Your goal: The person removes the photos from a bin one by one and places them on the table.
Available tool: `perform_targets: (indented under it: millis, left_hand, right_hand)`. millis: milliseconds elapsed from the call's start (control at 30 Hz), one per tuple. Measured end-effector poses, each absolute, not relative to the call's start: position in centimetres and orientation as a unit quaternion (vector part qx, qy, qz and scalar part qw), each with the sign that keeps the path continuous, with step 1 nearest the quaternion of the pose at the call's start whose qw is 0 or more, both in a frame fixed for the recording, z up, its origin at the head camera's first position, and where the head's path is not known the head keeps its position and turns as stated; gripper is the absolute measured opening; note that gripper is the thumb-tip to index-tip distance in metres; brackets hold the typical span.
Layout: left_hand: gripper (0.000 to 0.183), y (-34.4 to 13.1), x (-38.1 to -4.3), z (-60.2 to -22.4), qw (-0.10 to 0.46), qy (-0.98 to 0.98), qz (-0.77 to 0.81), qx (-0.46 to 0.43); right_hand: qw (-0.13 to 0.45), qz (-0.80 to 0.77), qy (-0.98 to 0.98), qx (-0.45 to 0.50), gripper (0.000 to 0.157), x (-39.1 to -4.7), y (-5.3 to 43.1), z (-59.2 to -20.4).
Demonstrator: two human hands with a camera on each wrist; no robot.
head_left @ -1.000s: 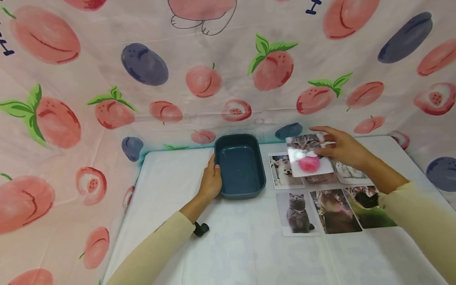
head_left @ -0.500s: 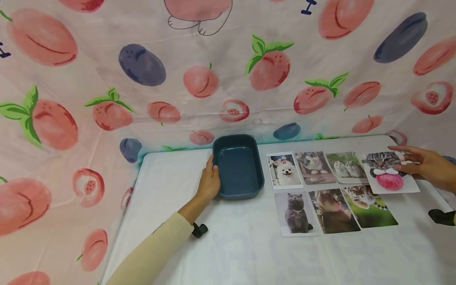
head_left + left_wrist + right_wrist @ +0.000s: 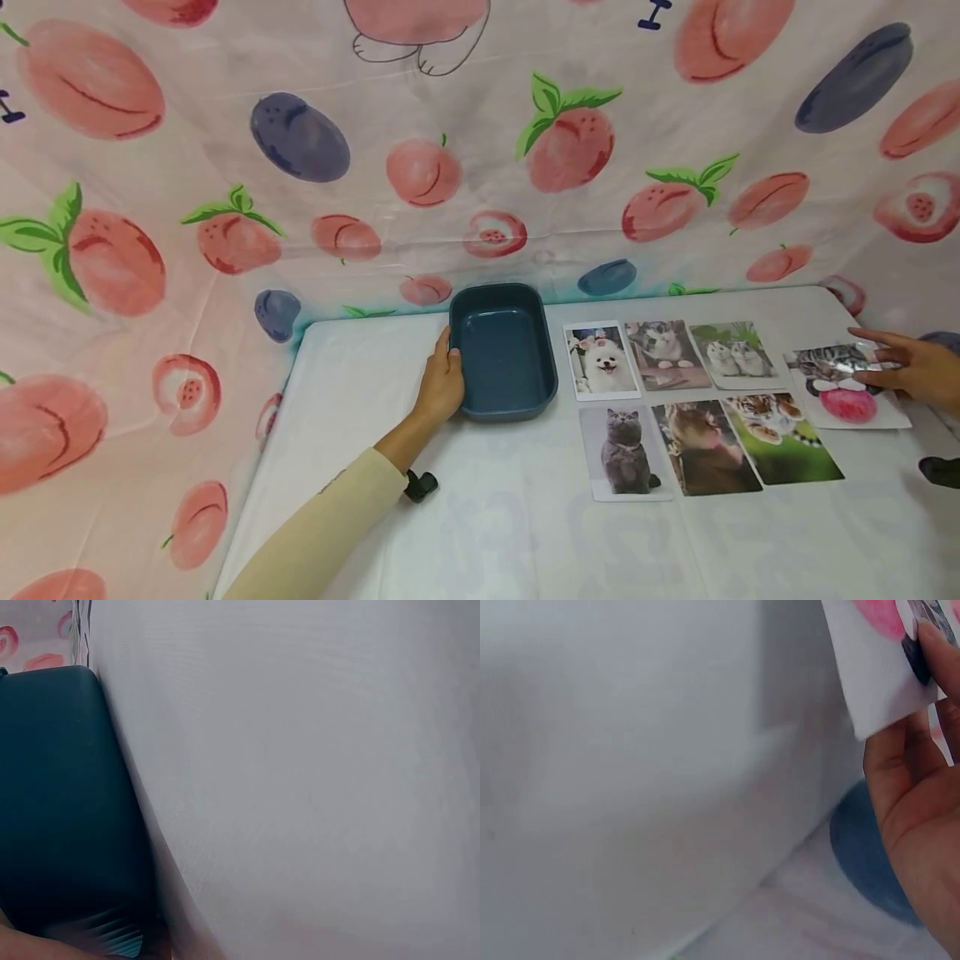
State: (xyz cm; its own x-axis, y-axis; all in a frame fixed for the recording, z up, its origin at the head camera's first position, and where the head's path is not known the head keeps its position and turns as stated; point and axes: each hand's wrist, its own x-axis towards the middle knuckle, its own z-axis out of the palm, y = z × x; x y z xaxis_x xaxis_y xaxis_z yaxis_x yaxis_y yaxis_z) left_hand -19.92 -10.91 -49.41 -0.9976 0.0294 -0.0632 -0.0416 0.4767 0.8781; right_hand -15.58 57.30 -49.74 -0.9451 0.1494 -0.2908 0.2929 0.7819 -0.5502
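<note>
A dark blue rectangular container (image 3: 504,408) stands near the back of the table, my left hand (image 3: 441,387) holding its left side. In the left wrist view its outer wall (image 3: 67,787) fills the left, with part of that hand at the bottom. Far right, my right hand (image 3: 918,371) pinches a photo card (image 3: 847,400) of a tabby cat with a pink ball. Thumb and fingers grip the card's edge in the right wrist view. Nearby lie cards showing a white dog (image 3: 602,367), two small pale animals (image 3: 735,358) and a tiger cub (image 3: 783,442).
More cards lie face up in two rows: a grey cat (image 3: 626,454), a brownish animal (image 3: 708,450) and a cat (image 3: 663,358). A white cloth (image 3: 487,517) covers the table. Behind hangs a peach-print curtain (image 3: 435,100).
My right hand has carried the tabby cat card rightward from above the back row, then lowered it at the far right. My left hand stays at the container.
</note>
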Motion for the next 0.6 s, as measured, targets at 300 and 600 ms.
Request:
perform_targets:
  millis: [300,600]
  left_hand:
    - [0.053,-10.7,-19.7,-49.2,0.035,0.857,0.514,-0.001]
    - [0.061,-11.0,-19.6,-48.4,0.077,0.83,0.551,-0.045]
  right_hand:
    - [0.142,-0.312,0.926,0.157,0.119,-16.2,57.1,-51.4]
    - [0.106,-0.293,0.937,0.157,0.1,-16.1,56.9,-50.7]
